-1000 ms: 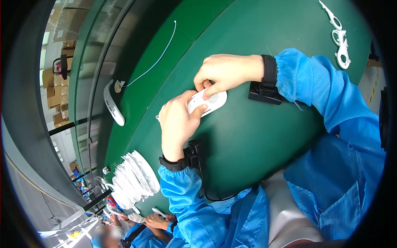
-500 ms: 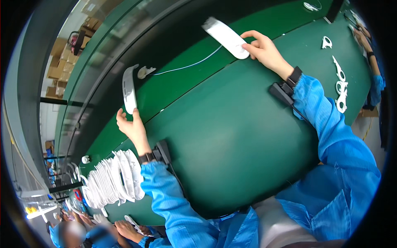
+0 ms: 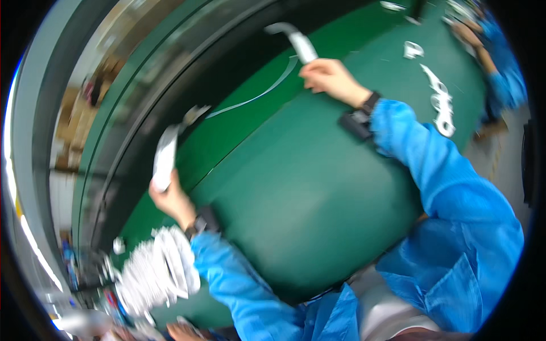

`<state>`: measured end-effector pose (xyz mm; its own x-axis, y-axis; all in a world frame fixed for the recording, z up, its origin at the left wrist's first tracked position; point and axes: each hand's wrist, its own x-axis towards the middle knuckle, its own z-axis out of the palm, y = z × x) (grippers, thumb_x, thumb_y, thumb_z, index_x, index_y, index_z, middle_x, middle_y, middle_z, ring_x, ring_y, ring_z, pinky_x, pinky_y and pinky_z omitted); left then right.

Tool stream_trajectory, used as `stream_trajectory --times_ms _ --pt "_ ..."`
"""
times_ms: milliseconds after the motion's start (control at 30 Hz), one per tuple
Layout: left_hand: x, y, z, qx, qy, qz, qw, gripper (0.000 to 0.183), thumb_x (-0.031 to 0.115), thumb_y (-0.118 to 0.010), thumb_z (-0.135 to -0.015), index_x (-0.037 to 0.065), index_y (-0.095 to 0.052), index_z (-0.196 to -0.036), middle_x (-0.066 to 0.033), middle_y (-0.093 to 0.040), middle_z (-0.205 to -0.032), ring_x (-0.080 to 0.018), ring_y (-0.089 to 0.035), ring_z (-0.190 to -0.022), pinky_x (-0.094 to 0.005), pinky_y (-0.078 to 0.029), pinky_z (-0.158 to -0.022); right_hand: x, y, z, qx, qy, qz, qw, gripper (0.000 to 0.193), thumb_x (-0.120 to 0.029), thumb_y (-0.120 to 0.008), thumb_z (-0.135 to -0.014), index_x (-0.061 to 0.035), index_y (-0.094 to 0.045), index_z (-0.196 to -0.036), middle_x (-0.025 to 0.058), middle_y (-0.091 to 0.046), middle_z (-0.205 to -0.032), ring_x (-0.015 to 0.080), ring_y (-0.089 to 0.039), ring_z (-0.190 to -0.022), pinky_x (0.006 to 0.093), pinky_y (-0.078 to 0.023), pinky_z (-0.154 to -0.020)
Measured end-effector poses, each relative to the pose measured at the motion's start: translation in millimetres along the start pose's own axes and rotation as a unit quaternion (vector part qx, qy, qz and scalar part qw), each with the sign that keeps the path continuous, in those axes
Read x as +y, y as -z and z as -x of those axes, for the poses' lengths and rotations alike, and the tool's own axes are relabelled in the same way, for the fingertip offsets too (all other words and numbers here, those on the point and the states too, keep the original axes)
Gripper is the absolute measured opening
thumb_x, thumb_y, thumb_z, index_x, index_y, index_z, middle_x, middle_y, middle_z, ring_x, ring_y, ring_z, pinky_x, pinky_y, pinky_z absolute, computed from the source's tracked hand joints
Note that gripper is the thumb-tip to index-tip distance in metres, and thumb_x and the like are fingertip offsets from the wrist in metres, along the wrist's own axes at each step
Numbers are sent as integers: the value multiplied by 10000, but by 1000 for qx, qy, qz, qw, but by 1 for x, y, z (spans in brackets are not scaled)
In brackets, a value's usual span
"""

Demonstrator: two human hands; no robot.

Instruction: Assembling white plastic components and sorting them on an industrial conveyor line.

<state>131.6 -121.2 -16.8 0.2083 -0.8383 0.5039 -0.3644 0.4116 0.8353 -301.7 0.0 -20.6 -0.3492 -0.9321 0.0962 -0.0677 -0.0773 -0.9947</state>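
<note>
My left hand (image 3: 172, 200) is closed on the lower end of a long white plastic shell (image 3: 165, 156), held up over the far side of the table. My right hand (image 3: 335, 80) pinches the near end of another white curved shell (image 3: 302, 46), whose far end is blurred. A thin pale cable (image 3: 256, 98) lies in an arc between the two shells. At its left end sits a small whitish part (image 3: 195, 114), just beyond the left shell. Whether the cable joins either shell is too blurred to tell.
A row of stacked white curved shells (image 3: 156, 270) stands left of my left forearm. Small white ring-shaped parts (image 3: 442, 108) lie at right on the green table (image 3: 318, 187). A dark rail (image 3: 187, 62) borders the far side. Co-workers' arms (image 3: 483, 57) show at upper right; another hand (image 3: 185, 331) at lower left.
The view has swung, blurring the picture. My left fingers have closed further around the left shell's lower end. The right shell has turned, showing less of its broad face.
</note>
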Motion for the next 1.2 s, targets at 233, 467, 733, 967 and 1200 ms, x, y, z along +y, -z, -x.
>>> stream_trajectory --times_ms 233,467,733,967,1200 --pt "100 85 -22 -43 -64 322 943 354 233 -516 -989 -50 -486 -1200 -228 -584 -1137 -320 -598 -1066 -429 -502 -949 -84 77 117 -9 149 271 951 176 -162 -592 -881 -8 -635 -955 70 -668 -844 135 -624 -779 291 -507 -715" --pt "161 38 -1 -201 -272 -55 940 178 72 -577 -913 11 -482 -1050 -148 -595 -938 -216 -611 -800 -323 -521 -686 -70 155 228 229 -84 577 779 521 -412 -688 -795 -41 -570 -1141 156 -558 -1048 313 -586 -946 377 -473 -836" --pt "119 -10 43 -561 -197 -204 778 69 -12 -640 -756 -14 -625 -823 -148 -652 -792 -254 -648 -762 -356 -491 -696 -55 127 246 237 -21 587 774 520 -361 -716 -799 -41 -560 -1178 148 -523 -1015 303 -562 -949 382 -456 -847" --pt "70 21 44 -323 -130 -403 846 377 415 -785 -706 71 -669 -806 -150 -666 -705 -333 -669 -705 -421 -500 -687 -64 35 96 43 106 451 885 690 -465 -649 -839 67 -515 -1257 244 -533 -1273 352 -526 -1181 411 -425 -1014" --pt "76 21 72 -352 -182 -382 835 344 408 -708 -788 73 -632 -799 -137 -666 -732 -314 -647 -693 -409 -467 -675 12 -27 -16 35 76 626 776 525 -470 -530 -870 -155 -581 -1288 88 -383 -1473 363 -272 -1386 502 -350 -1043"
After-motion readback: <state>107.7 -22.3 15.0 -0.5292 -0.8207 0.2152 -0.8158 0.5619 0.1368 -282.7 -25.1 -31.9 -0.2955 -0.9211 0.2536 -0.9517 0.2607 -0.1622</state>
